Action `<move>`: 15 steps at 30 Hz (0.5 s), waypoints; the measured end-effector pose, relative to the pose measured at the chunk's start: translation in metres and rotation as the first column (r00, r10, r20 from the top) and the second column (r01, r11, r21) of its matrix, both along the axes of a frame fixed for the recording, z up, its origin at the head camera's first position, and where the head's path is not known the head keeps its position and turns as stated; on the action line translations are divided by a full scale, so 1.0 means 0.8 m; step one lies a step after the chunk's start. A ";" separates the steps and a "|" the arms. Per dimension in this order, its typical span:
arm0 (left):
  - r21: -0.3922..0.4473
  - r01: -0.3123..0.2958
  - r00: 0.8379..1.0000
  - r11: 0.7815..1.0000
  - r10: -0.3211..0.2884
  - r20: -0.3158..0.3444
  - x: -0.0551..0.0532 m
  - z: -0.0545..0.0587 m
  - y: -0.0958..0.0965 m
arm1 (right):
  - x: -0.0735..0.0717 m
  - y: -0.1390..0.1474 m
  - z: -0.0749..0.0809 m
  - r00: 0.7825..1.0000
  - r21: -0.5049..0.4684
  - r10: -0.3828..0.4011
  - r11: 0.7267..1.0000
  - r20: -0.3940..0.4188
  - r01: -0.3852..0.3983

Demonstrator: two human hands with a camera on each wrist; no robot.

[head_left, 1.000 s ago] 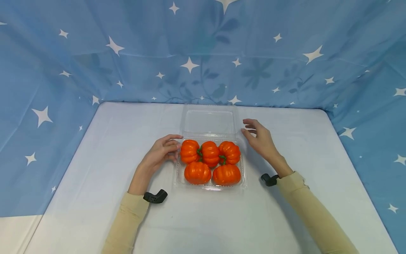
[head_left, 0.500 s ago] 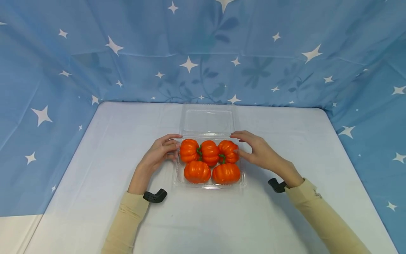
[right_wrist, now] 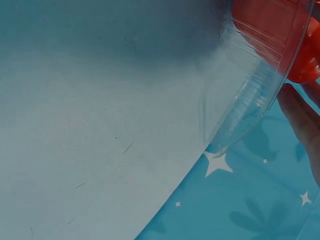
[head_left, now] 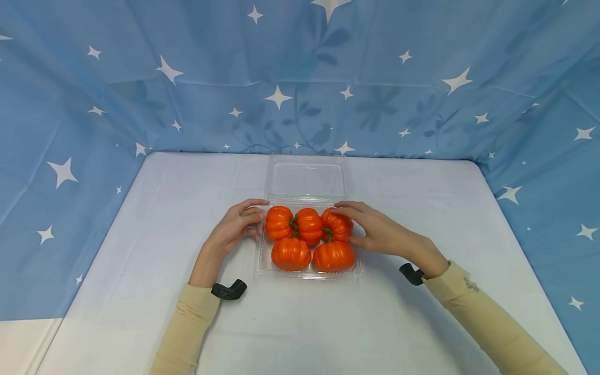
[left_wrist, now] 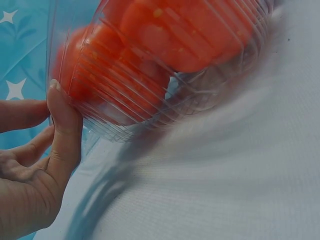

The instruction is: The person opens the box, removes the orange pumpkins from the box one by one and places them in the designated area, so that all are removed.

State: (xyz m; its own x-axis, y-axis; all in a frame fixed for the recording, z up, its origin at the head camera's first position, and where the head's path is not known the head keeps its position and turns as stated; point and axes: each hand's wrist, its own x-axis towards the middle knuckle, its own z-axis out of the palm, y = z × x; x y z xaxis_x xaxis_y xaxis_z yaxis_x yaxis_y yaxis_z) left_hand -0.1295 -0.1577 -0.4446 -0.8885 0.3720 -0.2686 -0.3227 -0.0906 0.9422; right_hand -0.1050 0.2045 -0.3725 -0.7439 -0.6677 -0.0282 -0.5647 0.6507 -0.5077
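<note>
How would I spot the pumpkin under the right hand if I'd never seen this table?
On the white table sits a clear plastic box, its lid folded open on the far side. Inside are five orange pumpkins, three in the far row, two nearer. Yours is the pumpkin at the far row's right end, the only one the right hand partly covers.

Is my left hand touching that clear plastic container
Touching. The left wrist view shows the left hand with its thumb tip against the side of the clear plastic container.
</note>
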 end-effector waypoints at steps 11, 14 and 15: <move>0.004 0.000 1.000 1.000 0.000 0.004 0.000 -0.003 -0.002 | -0.001 -0.006 -0.005 0.997 0.052 0.065 0.997 -0.043 -0.062; 0.002 0.003 1.000 1.000 -0.003 -0.004 0.000 -0.002 -0.001 | -0.002 -0.007 -0.007 0.993 0.054 0.085 0.995 -0.078 -0.081; 0.002 0.003 1.000 1.000 -0.003 -0.004 0.000 -0.002 -0.002 | -0.003 -0.008 -0.008 0.992 0.055 0.088 0.995 -0.086 -0.084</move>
State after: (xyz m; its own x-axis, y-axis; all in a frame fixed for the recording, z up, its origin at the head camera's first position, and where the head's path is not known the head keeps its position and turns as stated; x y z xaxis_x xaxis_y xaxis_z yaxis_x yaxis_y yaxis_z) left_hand -0.1291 -0.1589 -0.4466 -0.8885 0.3754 -0.2638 -0.3189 -0.0917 0.9433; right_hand -0.1071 0.1983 -0.3786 -0.6849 -0.7286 -0.0002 -0.6609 0.6214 -0.4208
